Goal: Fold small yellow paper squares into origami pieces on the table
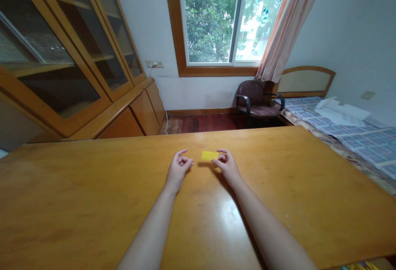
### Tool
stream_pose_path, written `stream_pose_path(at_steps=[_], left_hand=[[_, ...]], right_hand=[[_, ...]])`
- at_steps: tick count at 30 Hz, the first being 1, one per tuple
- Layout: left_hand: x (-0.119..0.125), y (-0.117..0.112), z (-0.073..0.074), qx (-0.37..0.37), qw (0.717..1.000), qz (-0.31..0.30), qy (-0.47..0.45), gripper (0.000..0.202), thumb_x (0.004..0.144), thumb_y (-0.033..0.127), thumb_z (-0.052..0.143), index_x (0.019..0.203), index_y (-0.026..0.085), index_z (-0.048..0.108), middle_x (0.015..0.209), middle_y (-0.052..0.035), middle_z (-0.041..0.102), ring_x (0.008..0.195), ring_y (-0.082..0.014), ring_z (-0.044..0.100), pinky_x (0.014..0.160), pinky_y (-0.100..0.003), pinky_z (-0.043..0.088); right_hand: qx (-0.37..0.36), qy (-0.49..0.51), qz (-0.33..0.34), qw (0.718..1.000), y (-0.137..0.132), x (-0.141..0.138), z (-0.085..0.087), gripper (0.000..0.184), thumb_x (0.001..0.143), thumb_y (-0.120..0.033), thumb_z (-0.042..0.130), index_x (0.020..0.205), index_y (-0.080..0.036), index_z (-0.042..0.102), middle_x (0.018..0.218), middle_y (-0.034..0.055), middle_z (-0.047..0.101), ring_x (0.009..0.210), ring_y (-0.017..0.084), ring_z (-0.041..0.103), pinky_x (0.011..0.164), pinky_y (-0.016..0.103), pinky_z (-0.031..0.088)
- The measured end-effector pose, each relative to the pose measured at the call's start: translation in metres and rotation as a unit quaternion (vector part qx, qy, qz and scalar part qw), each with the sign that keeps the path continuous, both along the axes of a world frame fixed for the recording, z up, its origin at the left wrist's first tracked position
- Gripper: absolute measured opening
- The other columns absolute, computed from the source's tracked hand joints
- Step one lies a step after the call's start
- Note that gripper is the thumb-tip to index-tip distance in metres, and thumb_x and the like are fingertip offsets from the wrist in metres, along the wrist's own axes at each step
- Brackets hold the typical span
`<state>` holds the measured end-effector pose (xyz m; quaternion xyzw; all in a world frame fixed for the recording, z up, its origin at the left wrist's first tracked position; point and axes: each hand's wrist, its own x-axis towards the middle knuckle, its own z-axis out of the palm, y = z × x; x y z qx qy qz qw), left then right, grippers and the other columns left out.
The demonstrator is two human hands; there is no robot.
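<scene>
A small yellow rectangular slip [209, 155], like a piece of paper or a thin card, is held just above the wooden table [93, 191], its shadow falling beneath it. My right hand [226, 163] pinches its right end between thumb and fingers. Left of the slip and apart from it is my left hand [179, 167], with the index finger stretched out and the other fingers loosely curled near the thumb. I see nothing in that hand.
Beyond the table's far edge stand a dark red armchair [255, 99] and a bed [349, 130] with white sheets of material on it. A glass-door cabinet [102, 55] lines the left side. A white cable [162, 101] hangs from a wall socket. Something colourful [360, 266] shows at bottom right.
</scene>
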<state>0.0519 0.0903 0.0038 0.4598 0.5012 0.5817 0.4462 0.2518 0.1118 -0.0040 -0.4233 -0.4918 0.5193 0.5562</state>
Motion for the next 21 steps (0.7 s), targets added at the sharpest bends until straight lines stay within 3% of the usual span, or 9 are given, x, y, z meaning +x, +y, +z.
stream_pose_path(at_steps=[4,7,10,15,21], left_hand=[[0.002,-0.003,0.001,0.092,0.985,0.038,0.140,0.033,0.081,0.024,0.061,0.114,0.020,0.058,0.100,-0.0054,0.061,0.094,-0.0176,0.062,0.080,-0.031,0.053],[0.006,-0.010,0.006,0.198,0.932,0.020,0.304,0.034,0.084,0.016,0.059,0.117,0.025,0.061,0.117,-0.0071,0.055,0.111,-0.0210,0.054,0.095,-0.039,0.049],[0.010,-0.014,0.009,0.254,0.880,0.009,0.401,0.030,0.085,0.015,0.062,0.112,0.028,0.065,0.122,-0.0071,0.053,0.113,-0.0230,0.050,0.099,-0.043,0.046],[0.010,-0.015,0.014,0.284,0.843,-0.003,0.456,0.018,0.086,0.016,0.062,0.099,0.027,0.069,0.117,-0.0070,0.057,0.112,-0.0244,0.049,0.098,-0.044,0.044],[0.005,-0.014,0.019,0.300,0.852,-0.009,0.429,0.010,0.088,0.020,0.062,0.092,0.025,0.070,0.099,-0.0050,0.065,0.104,-0.0230,0.052,0.094,-0.040,0.044]], right_hand=[[0.002,-0.003,0.009,1.000,0.001,-0.001,0.001,0.048,0.066,-0.034,0.073,0.107,-0.020,0.050,0.063,-0.0082,0.048,0.057,0.012,0.047,0.057,0.024,0.039],[0.000,-0.010,0.033,0.999,0.000,-0.003,0.002,0.053,0.067,-0.034,0.073,0.112,-0.021,0.049,0.064,-0.0083,0.049,0.058,0.011,0.048,0.059,0.025,0.040],[-0.001,-0.019,0.064,0.998,-0.003,-0.002,0.003,0.054,0.070,-0.033,0.072,0.117,-0.022,0.048,0.067,-0.0082,0.049,0.059,0.011,0.049,0.060,0.025,0.040],[0.009,-0.023,0.114,0.993,-0.007,-0.001,0.005,0.053,0.073,-0.031,0.072,0.121,-0.022,0.050,0.068,-0.0081,0.047,0.059,0.010,0.045,0.057,0.023,0.035],[0.010,-0.016,0.128,0.992,-0.008,0.000,0.008,0.048,0.075,-0.037,0.073,0.117,-0.022,0.055,0.071,-0.0058,0.052,0.064,0.012,0.049,0.061,0.025,0.038]])
